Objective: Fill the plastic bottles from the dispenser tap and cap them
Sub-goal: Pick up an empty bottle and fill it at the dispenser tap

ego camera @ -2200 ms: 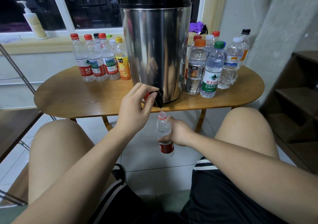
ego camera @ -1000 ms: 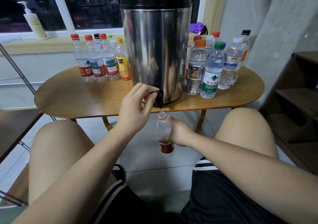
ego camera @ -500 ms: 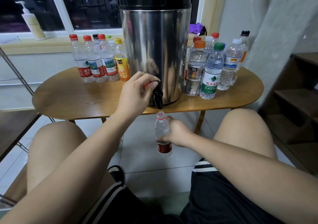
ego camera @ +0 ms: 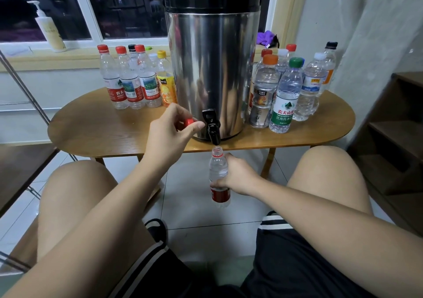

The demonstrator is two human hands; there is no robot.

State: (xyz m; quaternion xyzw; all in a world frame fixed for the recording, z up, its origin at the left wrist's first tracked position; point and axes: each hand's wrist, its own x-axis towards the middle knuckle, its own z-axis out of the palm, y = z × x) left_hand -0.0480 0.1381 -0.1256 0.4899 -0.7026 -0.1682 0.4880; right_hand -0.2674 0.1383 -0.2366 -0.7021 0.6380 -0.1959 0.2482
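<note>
We pinch a red cap [ego camera: 189, 122] in our left hand [ego camera: 170, 132] beside the dispenser tap [ego camera: 212, 126], while our right hand [ego camera: 239, 175] grips the uncapped bottle [ego camera: 218, 166] upright just under the spout, below the table [ego camera: 91, 126] edge.

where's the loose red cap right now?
Head view, centre: the red cap is pinched in the left hand, just left of the dispenser tap, over the table.

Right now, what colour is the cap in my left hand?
Red; the cap shows best in the head view, held in the left hand.
</note>
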